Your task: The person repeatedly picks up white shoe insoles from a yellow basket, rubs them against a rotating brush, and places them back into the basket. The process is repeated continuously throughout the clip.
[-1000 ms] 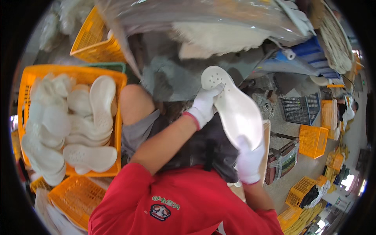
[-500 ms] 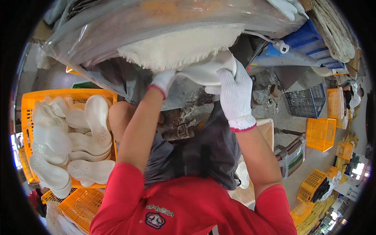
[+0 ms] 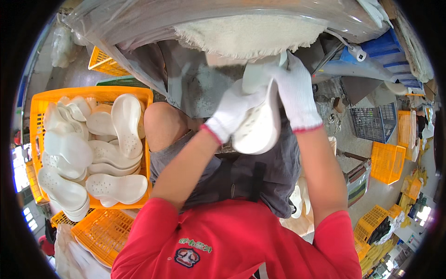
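Observation:
In front of my lap, both gloved hands hold a white, shoe-sole-shaped insole (image 3: 259,132) with small holes in it. Its broad end points down toward me; its upper end is blurred and partly covered by my fingers. My left hand (image 3: 234,108), in a white knit glove with a red cuff, is closed around its left edge. On the upper right side, my right hand (image 3: 297,93) grips it near the other end. Just above hangs a cream, fringed cloth edge (image 3: 251,37), like a buffing wheel, under a plastic-draped cover (image 3: 139,21).
At my left stands an orange crate (image 3: 93,90) piled with white insoles (image 3: 116,188). A lidless light box (image 3: 302,223) beside my right thigh holds more white pieces. Farther right are a dark blue crate (image 3: 374,123) and an orange crate (image 3: 388,162).
Both hands have drawn the insole down and away from the fringed cloth, turning it from crosswise to lengthwise. My left hand has moved right, closer to my right hand.

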Available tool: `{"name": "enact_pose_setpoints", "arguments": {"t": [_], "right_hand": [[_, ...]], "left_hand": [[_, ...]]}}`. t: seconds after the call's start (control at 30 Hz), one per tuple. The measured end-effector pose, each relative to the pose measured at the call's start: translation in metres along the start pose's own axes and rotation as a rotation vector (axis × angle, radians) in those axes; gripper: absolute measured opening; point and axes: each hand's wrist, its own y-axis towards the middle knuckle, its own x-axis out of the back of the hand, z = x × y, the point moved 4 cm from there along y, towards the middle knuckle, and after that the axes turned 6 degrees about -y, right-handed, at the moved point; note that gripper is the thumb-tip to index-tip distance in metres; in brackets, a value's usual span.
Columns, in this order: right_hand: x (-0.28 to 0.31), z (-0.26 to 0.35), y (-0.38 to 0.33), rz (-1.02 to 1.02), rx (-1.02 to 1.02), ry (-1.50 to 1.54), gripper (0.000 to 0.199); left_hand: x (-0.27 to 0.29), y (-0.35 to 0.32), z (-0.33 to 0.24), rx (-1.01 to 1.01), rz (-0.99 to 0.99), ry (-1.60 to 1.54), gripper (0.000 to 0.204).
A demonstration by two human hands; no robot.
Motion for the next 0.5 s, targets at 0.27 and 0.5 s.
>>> {"name": "enact_pose_setpoints", "arguments": {"t": [0.27, 0.5], "right_hand": [[0.036, 0.001, -0.077, -0.258, -0.043, 0.218, 0.097], [0.008, -0.047, 0.002, -0.232, -0.179, 0.159, 0.07]], "left_hand": [[-0.072, 0.078, 0.02, -0.281, -0.253, -0.21, 0.037], [0.03, 0.104, -0.04, -0.203, -0.202, 0.849, 0.077]]}}
